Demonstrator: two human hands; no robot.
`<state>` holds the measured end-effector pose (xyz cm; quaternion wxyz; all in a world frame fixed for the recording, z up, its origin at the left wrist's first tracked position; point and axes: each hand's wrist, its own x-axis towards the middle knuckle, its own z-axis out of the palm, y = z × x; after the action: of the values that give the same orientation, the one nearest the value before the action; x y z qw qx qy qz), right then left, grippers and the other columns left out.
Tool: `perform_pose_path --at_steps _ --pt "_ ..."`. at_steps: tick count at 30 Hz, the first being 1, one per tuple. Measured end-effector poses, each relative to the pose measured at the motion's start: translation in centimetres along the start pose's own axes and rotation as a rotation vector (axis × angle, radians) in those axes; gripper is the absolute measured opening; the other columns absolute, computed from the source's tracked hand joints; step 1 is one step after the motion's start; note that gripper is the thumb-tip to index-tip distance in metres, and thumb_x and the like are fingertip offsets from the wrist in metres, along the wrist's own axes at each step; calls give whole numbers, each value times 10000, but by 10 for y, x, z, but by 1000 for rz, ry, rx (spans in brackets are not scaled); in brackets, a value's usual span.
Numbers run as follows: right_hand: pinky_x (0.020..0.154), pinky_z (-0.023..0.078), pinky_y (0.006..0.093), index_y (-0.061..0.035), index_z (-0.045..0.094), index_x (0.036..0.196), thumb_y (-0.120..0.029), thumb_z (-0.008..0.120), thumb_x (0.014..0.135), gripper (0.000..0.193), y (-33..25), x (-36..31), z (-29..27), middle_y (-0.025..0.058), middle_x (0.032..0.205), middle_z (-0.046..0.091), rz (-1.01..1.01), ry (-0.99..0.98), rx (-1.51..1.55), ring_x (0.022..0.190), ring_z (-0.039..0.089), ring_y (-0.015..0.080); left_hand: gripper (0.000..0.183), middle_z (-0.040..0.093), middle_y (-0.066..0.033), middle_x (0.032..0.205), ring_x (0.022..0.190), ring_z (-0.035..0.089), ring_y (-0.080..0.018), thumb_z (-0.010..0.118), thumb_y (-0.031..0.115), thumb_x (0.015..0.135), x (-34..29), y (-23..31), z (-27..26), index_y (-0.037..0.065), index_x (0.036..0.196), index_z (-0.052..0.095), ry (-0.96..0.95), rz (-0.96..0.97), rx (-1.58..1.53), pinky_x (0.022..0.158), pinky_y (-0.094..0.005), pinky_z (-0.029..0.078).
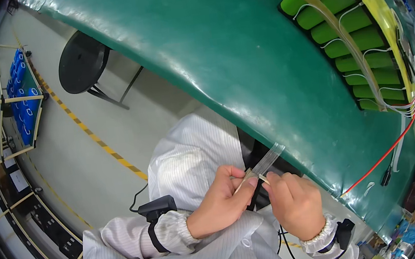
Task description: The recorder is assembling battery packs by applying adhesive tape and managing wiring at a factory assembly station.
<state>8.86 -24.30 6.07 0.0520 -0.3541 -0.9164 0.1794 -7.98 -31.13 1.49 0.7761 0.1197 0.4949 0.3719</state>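
My left hand (223,199) is closed, thumb and fingers pinching the lower end of a flat, clear strip with fine lengthwise lines (268,159). The strip's far end reaches over the edge of the green table. Close beside it, my right hand (297,202) is closed with its fingertips together at a small pale piece (262,178). Whether that piece belongs to the strip I cannot tell. Both hands are over my lap, just off the table's near edge.
On the green-covered table (240,62) stands a battery pack of green cylindrical cells (353,18) with white wires. A red wire (379,162) trails from it toward the near edge. A black round stool (83,61) and a rack with blue packs (20,101) are at left.
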Motion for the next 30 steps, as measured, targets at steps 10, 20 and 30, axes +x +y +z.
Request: perform_pose_path --at_steps 10,20,30 --pt "529 480 378 5 610 1080 -49 707 814 288 8 -50 -9 105 772 572 295 -30 113 602 589 272 244 490 1 654 498 390 -43 511 179 1033 -4 -1 4 73 1111 307 -26 182 65 453 -219 311" --pt "512 471 355 7 607 1064 -96 718 814 292 -1 -14 9 67 728 529 113 72 180 585 567 231 217 485 5 652 487 397 -48 499 172 1039 -4 -2 2 89 1104 310 -34 115 9 440 -221 304" --pt "534 475 346 -14 622 1017 -112 725 803 258 11 -4 3 64 715 518 81 26 227 611 574 222 215 472 6 634 481 388 -49 497 153 1036 -2 -2 -2 78 1087 302 -64 106 3 441 -221 305"
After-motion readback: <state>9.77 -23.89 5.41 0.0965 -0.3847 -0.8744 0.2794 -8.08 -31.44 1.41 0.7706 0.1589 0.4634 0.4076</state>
